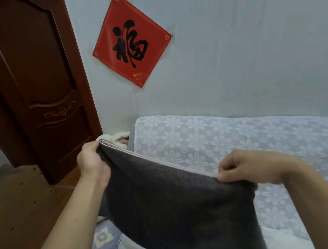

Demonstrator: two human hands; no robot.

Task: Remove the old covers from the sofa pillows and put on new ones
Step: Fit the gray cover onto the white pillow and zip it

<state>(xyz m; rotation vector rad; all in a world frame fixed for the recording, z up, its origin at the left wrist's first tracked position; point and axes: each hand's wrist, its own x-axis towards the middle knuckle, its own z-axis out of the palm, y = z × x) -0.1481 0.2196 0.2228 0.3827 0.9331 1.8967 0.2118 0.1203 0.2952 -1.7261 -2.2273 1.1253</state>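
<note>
Both hands curled | left hand point(90, 160) grips dark cover point(178, 200) corner | right hand point(247, 168) pinches top edge

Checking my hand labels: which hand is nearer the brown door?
Left. The left hand grips the dark cover just beside the door; the right hand is farther away.

Left hand point(90, 160) and right hand point(243, 166) each pinch a top corner of dark grey pillow cover point(178, 200), held above lace-draped sofa point(232, 137).
</note>
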